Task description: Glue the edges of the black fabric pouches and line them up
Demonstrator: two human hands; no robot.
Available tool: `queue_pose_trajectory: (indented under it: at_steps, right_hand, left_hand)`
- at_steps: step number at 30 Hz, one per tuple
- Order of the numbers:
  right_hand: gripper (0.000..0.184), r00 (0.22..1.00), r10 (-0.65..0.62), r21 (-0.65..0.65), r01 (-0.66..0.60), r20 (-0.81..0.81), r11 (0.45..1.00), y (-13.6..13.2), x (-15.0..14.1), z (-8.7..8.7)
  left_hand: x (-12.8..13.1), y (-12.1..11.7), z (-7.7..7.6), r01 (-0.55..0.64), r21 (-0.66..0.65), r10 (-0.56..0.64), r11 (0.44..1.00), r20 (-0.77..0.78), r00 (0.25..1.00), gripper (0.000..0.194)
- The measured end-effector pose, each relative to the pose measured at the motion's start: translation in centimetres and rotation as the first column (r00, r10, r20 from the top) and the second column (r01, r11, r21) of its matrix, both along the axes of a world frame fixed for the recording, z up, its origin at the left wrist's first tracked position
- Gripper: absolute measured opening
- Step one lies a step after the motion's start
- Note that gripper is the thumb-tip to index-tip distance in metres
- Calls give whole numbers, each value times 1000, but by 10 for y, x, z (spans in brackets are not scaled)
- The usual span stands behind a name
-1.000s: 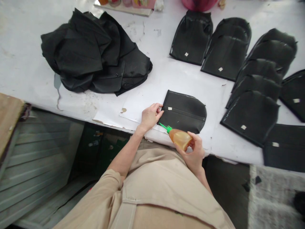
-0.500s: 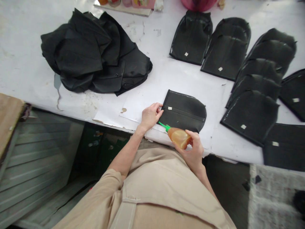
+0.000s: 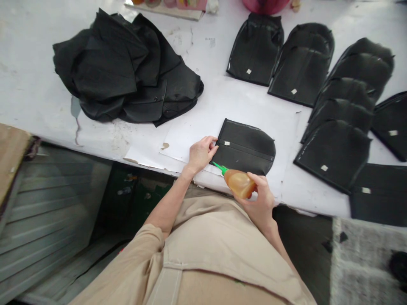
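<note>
Nearest the body, the right hand (image 3: 260,197) is holding the bottle (image 3: 239,183), fingers and thumb pinching its rounded base. The bottle's long axis is running from lower right to upper left, its green nozzle (image 3: 220,168) pointing away from the right palm. The tip is ending at the near-left corner of the black panel (image 3: 249,148), just below the left fingertips; whether it is touching the panel cannot be told.

The panel is lying flat on the white table (image 3: 32,97), its long axis running roughly left to right, the straight hem facing left and the curved end facing right. The left hand (image 3: 201,154) is the nearer one, its thumb and forefinger meeting the hem beside a pale tag (image 3: 227,143); whether they are pinching or merely pressing cannot be told. The right hand is lying below the curved end.

Farther off, a dark heap (image 3: 111,76) is spreading at left, while similar pieces (image 3: 337,154) are overlapping at right. A pink bowl (image 3: 266,5) is standing at the far edge of view.
</note>
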State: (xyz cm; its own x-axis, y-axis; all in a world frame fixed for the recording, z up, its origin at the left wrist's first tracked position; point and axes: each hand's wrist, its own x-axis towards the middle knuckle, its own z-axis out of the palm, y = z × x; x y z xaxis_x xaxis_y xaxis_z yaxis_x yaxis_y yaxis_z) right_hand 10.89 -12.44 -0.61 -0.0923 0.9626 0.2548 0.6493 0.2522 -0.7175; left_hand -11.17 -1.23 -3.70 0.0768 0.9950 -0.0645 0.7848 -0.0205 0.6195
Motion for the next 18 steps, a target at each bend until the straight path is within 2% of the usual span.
queue_pose_trajectory:
  at_steps: [6,10,18]
  right_hand:
    - [58,1000,22,24,-22,-13,999,5,-7,0]
    - [59,1000,6,-4,-6,-3,1000,2,-1,0]
    - [62,1000,-21,20,21,8,1000,-7,15,8]
  left_hand:
    - [0,0,0,-3,5,3,1000,5,1000,19]
    - [0,0,-1,-3,-2,3,1000,6,1000,19]
    - [0,-1,-1,3,17,-3,1000,13,1000,20]
